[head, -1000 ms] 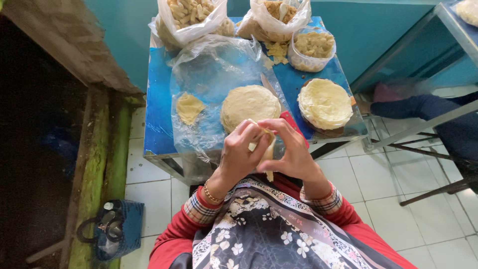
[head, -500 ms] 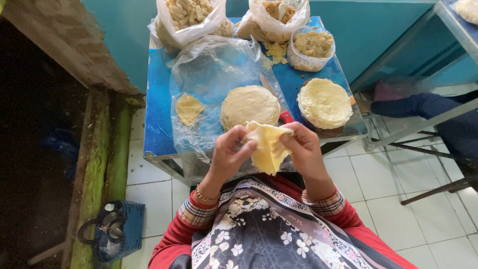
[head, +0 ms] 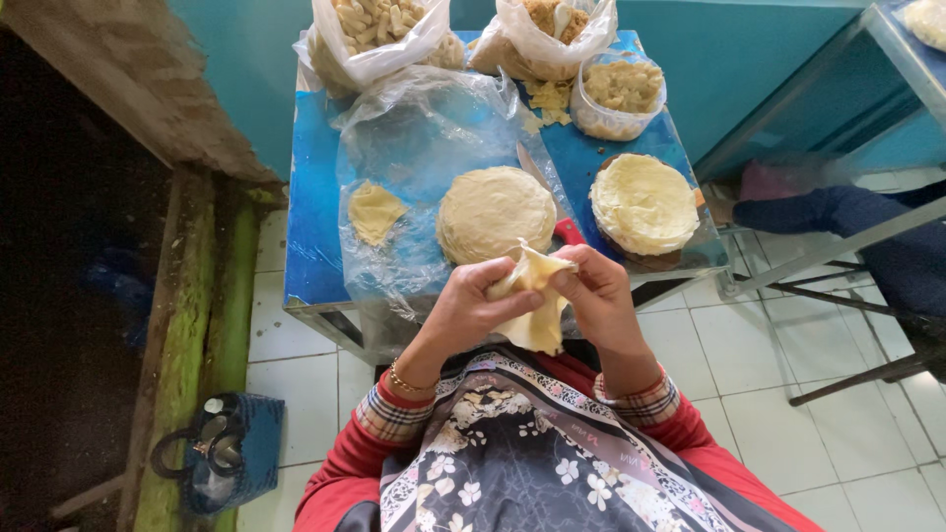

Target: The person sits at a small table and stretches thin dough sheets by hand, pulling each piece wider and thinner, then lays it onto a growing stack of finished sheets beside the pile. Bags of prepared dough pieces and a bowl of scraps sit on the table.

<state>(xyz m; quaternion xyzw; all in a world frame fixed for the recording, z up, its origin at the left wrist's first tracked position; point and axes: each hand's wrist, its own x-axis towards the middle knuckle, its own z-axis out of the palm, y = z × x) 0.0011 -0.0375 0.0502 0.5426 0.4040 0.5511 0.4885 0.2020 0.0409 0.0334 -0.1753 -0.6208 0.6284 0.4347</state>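
Both hands up over the lap: left hand [head: 471, 303] and right hand [head: 594, 296] pinch a thin pale wrapper [head: 535, 305], just short of the wrapper stack [head: 496, 212].

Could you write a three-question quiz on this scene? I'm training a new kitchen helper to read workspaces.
1. True or false: both hands, the left hand and the right hand, hold the pale dough sheet.
2. What lies on the clear plastic sheet, left of the round stack of wrappers?
A. a knife
B. a small folded dough piece
C. a spoon
3. What colour is the table?

Key: 1 true; 2 B; 3 blue.
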